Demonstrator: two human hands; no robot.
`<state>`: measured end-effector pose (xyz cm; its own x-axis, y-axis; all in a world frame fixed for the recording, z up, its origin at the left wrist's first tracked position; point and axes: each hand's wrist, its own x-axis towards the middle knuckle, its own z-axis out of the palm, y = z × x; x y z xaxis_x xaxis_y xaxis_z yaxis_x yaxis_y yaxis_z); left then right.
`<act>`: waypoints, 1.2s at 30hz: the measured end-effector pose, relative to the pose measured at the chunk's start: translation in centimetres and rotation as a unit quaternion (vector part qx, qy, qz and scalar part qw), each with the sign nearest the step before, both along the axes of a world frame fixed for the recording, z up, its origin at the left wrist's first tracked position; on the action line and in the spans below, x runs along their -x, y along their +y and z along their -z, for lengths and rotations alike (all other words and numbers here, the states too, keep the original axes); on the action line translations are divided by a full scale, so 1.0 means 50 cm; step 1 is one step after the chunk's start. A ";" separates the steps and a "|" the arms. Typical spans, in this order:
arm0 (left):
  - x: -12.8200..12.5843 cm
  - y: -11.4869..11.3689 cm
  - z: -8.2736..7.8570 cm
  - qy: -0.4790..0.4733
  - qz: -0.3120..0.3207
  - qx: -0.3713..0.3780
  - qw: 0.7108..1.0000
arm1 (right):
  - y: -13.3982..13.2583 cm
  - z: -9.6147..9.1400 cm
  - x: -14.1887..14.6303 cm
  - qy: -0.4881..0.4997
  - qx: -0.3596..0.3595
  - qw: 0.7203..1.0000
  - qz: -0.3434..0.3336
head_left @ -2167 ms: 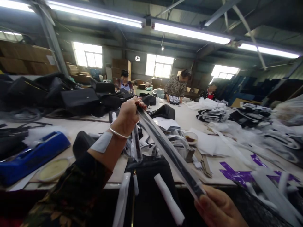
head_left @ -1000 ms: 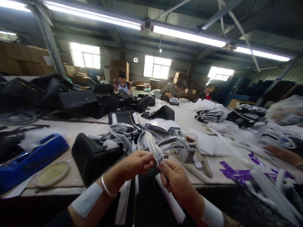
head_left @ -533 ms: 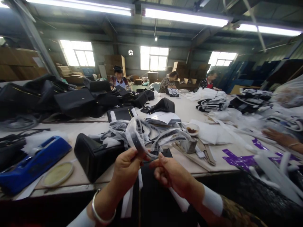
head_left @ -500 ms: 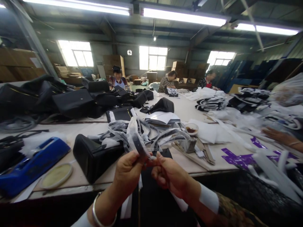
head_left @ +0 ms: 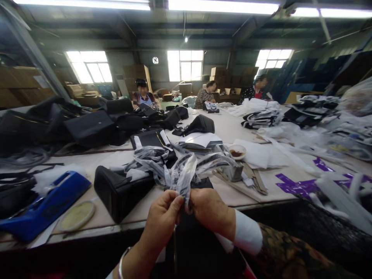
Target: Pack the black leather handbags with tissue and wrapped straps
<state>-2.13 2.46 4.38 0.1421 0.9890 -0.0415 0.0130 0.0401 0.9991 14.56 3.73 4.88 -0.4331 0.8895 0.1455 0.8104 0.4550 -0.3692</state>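
Note:
In front of me, a bag strap wrapped in clear plastic stands up in a loop. My left hand pinches its lower end between thumb and fingers. Right beside it, my right hand is closed against the same wrapped strap, its fingertips hidden behind the plastic and the hand itself. Below both hands lies a black bag with a zipper, close to my body. More plastic-wrapped straps lie on the table just beyond. A black boxy bag rests on its side to the left.
A blue tape dispenser and a round shallow dish sit at the left front edge. Black bags pile up behind. Purple tape and white foam strips lie right. A small bowl stands near cardboard pieces. Several co-workers sit across the table.
My hands have drawn closer together and my right hand has turned, its back now towards me. The wrapped strap stands more upright. A co-worker's hand at the right has left the view.

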 end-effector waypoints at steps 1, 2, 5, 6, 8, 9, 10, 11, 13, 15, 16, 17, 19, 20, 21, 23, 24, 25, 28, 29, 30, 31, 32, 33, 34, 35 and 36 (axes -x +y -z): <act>-0.001 0.002 0.005 -0.008 0.002 0.020 1.000 | 0.000 0.002 -0.001 -0.031 -0.019 0.999 -0.007; -0.001 0.004 0.011 -0.011 0.006 0.038 0.999 | 0.000 0.005 -0.001 -0.053 -0.044 0.997 -0.017; 0.008 0.013 0.028 -0.013 0.042 0.098 0.994 | -0.003 0.019 -0.002 -0.085 -0.129 0.987 -0.048; 0.013 0.016 0.031 -0.013 0.062 0.120 0.991 | -0.004 0.024 -0.001 -0.092 -0.153 0.982 -0.058; 0.022 0.020 0.033 -0.011 0.101 0.162 0.982 | -0.006 0.030 0.002 -0.107 -0.186 0.974 -0.073; 0.026 0.021 0.033 -0.012 0.115 0.178 0.977 | -0.007 0.032 0.003 -0.115 -0.194 0.971 -0.076; 0.028 0.022 0.033 -0.014 0.124 0.188 0.974 | -0.007 0.033 0.004 -0.121 -0.195 0.970 -0.077; 0.030 0.023 0.034 -0.020 0.129 0.194 0.972 | -0.006 0.032 0.003 -0.126 -0.190 0.970 -0.079; 0.030 0.024 0.037 -0.034 0.124 0.194 0.973 | -0.003 0.030 -0.003 -0.115 -0.160 0.976 -0.097; 0.029 0.024 0.044 -0.048 0.105 0.175 0.978 | -0.001 0.026 -0.015 -0.056 -0.125 0.984 -0.114; 0.029 0.024 0.047 -0.051 0.086 0.157 0.983 | -0.001 0.024 -0.023 -0.004 -0.112 0.988 -0.109; 0.029 0.023 0.049 -0.050 0.064 0.134 0.988 | -0.001 0.022 -0.029 0.060 -0.102 0.989 -0.087; 0.028 0.020 0.051 -0.036 0.018 0.069 0.997 | -0.005 0.017 -0.038 0.201 -0.049 0.978 -0.015; 0.026 0.017 0.051 -0.023 0.001 0.031 0.999 | -0.007 0.016 -0.038 0.266 0.007 0.964 0.008; 0.023 0.012 0.050 -0.006 -0.009 -0.005 1.000 | -0.009 0.015 -0.034 0.321 0.077 0.944 0.021; 0.013 0.000 0.050 0.030 -0.010 -0.061 0.998 | -0.013 0.016 -0.020 0.400 0.211 0.892 0.029; 0.007 -0.007 0.051 0.048 -0.010 -0.078 0.996 | -0.014 0.018 -0.010 0.430 0.253 0.866 0.037; 0.000 -0.014 0.053 0.064 -0.015 -0.086 0.994 | -0.014 0.021 0.000 0.455 0.271 0.847 0.053; -0.010 -0.029 0.061 0.080 -0.033 -0.078 0.993 | -0.013 0.033 0.022 0.481 0.237 0.839 0.091; -0.009 -0.031 0.063 0.067 -0.028 -0.059 0.996 | -0.013 0.036 0.025 0.468 0.213 0.853 0.091; -0.006 -0.031 0.064 0.041 -0.016 -0.030 0.999 | -0.013 0.039 0.025 0.447 0.183 0.871 0.088; -0.001 -0.029 0.064 0.004 0.002 0.006 1.000 | -0.015 0.041 0.024 0.421 0.150 0.891 0.082; 0.004 -0.026 0.063 -0.040 0.026 0.045 0.998 | -0.017 0.044 0.023 0.391 0.113 0.911 0.071; 0.009 -0.023 0.060 -0.080 0.046 0.078 0.993 | -0.020 0.047 0.021 0.359 0.073 0.929 0.051; 0.012 -0.019 0.057 -0.103 0.058 0.092 0.989 | -0.023 0.051 0.019 0.323 0.029 0.946 0.026; 0.013 -0.015 0.053 -0.103 0.059 0.085 0.989 | -0.026 0.056 0.018 0.286 -0.018 0.958 0.000; 0.013 -0.012 0.049 -0.084 0.049 0.060 0.993 | -0.030 0.060 0.018 0.249 -0.062 0.966 -0.022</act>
<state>-2.78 1.88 1.93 0.2529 0.9592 -0.1266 -0.1439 0.1667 0.9754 13.65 2.25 1.87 -0.3182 0.8343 0.4502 0.5252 0.5505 -0.6490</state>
